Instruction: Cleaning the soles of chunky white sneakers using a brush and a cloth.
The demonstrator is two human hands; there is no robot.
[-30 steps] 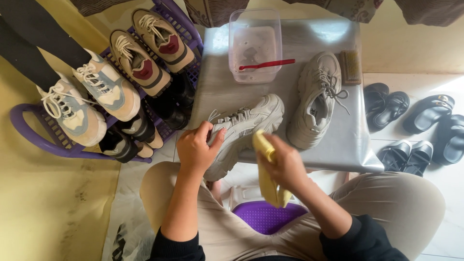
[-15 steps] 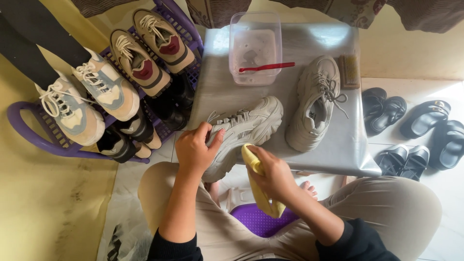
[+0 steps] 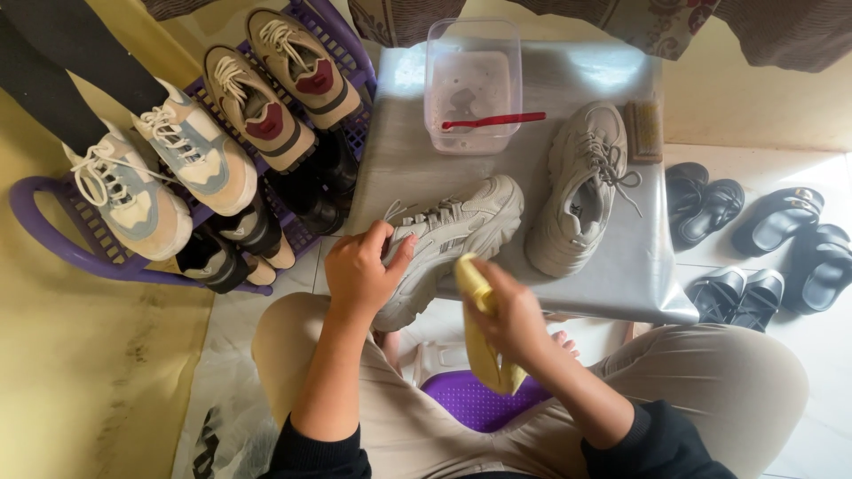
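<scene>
My left hand (image 3: 362, 270) grips a beige chunky sneaker (image 3: 453, 232) by its heel end, holding it on its side at the near edge of a small grey table (image 3: 621, 266). Against the sneaker's side my right hand (image 3: 508, 312) presses a folded yellow cloth (image 3: 479, 333), whose tail hangs down over my lap. The matching second sneaker (image 3: 581, 191) stands upright on the table to the right, laces loose.
A clear plastic tub (image 3: 470, 84) with a red-handled brush (image 3: 493, 120) across it stands at the table's far side, a scrub brush (image 3: 643, 131) beside it. A purple shoe rack (image 3: 53, 239) with several sneakers is left. Black sandals (image 3: 781, 239) lie right. A purple stool (image 3: 475, 404) sits below.
The cloth hand has slid down and left along the sneaker's side, then back up against it. The sneaker has turned slightly in my left hand.
</scene>
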